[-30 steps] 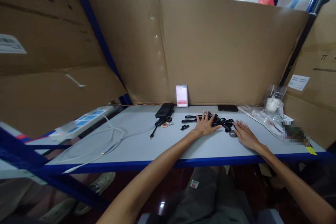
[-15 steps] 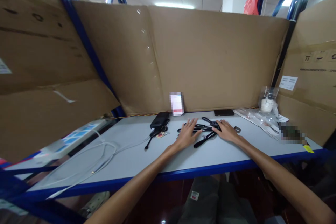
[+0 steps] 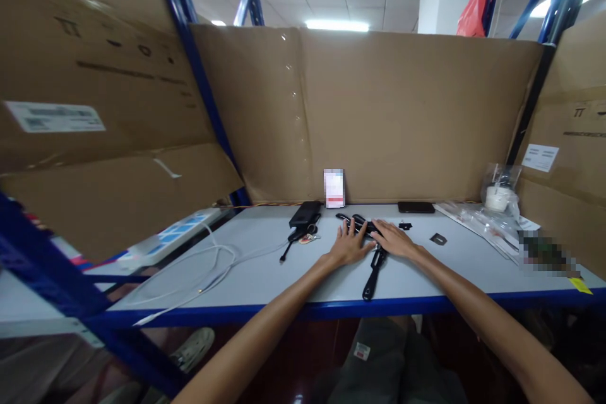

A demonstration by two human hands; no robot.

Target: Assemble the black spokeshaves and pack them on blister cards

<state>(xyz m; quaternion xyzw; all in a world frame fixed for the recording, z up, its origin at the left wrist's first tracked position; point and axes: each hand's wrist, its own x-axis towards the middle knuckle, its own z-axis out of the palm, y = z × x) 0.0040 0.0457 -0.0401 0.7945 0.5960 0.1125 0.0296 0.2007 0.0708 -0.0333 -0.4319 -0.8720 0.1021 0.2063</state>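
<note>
My left hand (image 3: 349, 245) lies palm down with fingers spread over several black long-handled tools (image 3: 349, 220) on the table. My right hand (image 3: 394, 240) rests beside it, fingers stretched out over the same pile, covering part of it. Below the hands, one black tool with a slotted upper part (image 3: 374, 278) sticks out, its handle pointing to the table's front edge. To the right of my right hand are a small black piece (image 3: 405, 226) and a flat dark piece with a hole (image 3: 438, 238). The exact kind of the tools is partly hidden by my fingers.
A lit phone (image 3: 334, 189) leans against the cardboard back wall. A black power bank (image 3: 304, 214) with a cable lies left. White cables (image 3: 208, 287) and a power strip (image 3: 177, 237) are farther left. At right lie a dark phone (image 3: 416, 207) and plastic bags (image 3: 478, 225).
My hands have drawn the black tools closer together; one now points at the front edge. The small black piece and the flat piece lie uncovered on the right. The view has shifted left.
</note>
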